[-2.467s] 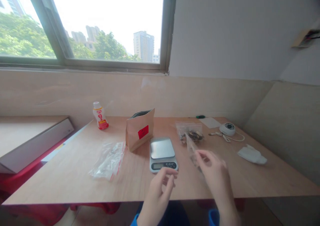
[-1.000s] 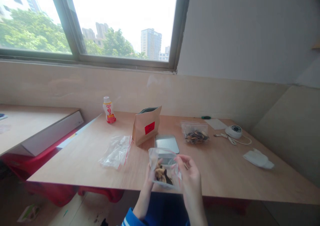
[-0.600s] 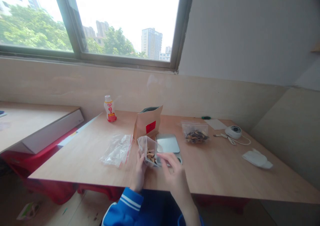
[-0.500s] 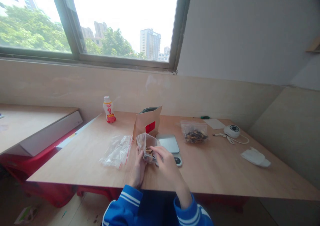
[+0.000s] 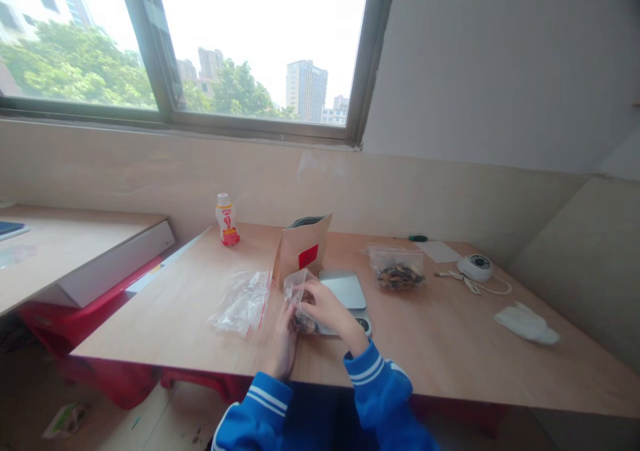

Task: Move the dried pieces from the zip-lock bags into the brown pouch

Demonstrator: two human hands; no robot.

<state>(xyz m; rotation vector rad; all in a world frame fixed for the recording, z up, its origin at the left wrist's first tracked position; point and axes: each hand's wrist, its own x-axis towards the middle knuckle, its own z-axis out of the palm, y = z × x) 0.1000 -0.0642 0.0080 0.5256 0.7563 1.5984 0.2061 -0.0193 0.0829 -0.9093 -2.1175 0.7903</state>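
Both my hands hold a small clear zip bag with dark dried pieces inside, just above the wooden table. My left hand grips the bag from below and the left. My right hand covers its right side with curled fingers. The bag sits at the left front corner of a small silver kitchen scale. A brown paper pouch with a red label stands open right behind the bag.
Empty clear zip bags lie left of my hands. A second filled zip bag sits right of the scale. A small bottle, a white round device with cable and crumpled white tissue are farther off.
My hands picked up the filled bag from the right, carried it in front of me, then moved it left to the table beside the scale, where both now press on it.
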